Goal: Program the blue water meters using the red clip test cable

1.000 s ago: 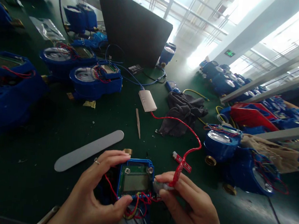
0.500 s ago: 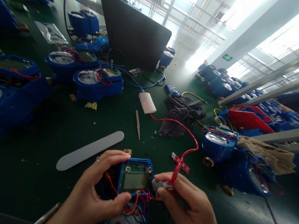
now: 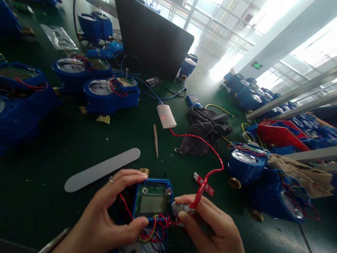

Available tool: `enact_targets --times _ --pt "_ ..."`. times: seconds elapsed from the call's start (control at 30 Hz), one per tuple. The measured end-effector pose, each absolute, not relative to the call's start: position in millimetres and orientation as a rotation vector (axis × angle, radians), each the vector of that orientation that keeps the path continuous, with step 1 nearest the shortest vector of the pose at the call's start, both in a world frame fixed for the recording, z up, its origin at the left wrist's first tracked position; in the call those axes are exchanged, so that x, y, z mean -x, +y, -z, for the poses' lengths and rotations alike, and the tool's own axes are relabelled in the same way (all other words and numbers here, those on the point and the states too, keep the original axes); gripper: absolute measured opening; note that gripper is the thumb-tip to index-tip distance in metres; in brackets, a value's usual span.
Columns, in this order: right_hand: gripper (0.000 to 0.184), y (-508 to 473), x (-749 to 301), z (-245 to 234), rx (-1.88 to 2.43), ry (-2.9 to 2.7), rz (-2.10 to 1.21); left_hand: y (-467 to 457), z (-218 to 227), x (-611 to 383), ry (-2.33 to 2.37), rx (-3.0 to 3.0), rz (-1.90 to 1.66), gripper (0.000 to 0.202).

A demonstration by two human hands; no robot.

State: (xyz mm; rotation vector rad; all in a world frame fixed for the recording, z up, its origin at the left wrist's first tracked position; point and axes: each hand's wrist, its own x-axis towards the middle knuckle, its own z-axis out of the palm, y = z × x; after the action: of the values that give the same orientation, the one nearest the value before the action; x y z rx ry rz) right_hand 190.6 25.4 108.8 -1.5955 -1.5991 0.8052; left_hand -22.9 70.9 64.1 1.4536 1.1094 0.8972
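A blue water meter with an exposed green circuit board and a grey display lies in front of me, its lower end cut off by the frame. Fingers and thumb of my left hand grip its display housing from the left. My right hand pinches a grey-wrapped connector against the housing's right side; the exact contact is hidden by fingers. From that connector a red cable runs up to a white box with a red light. Red, yellow and black wires spill over the meter's round dial.
Tweezers, a grey flat bar and a small red board lie on the green table. A dark cloth is beside the white box. A laptop stands behind. More blue meters sit left and right.
Both hands keep their hold on the meter and the connector. The view has shifted very slightly; nothing else visibly differs.
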Motion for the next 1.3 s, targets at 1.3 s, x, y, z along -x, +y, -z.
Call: enact_targets --times 1.3 --pt "0.011 23.3 -185.9 -109.1 1.644 -1.488 -0.847 72.6 -54.3 25.8 1.029 -1.544 -0.936 0.046"
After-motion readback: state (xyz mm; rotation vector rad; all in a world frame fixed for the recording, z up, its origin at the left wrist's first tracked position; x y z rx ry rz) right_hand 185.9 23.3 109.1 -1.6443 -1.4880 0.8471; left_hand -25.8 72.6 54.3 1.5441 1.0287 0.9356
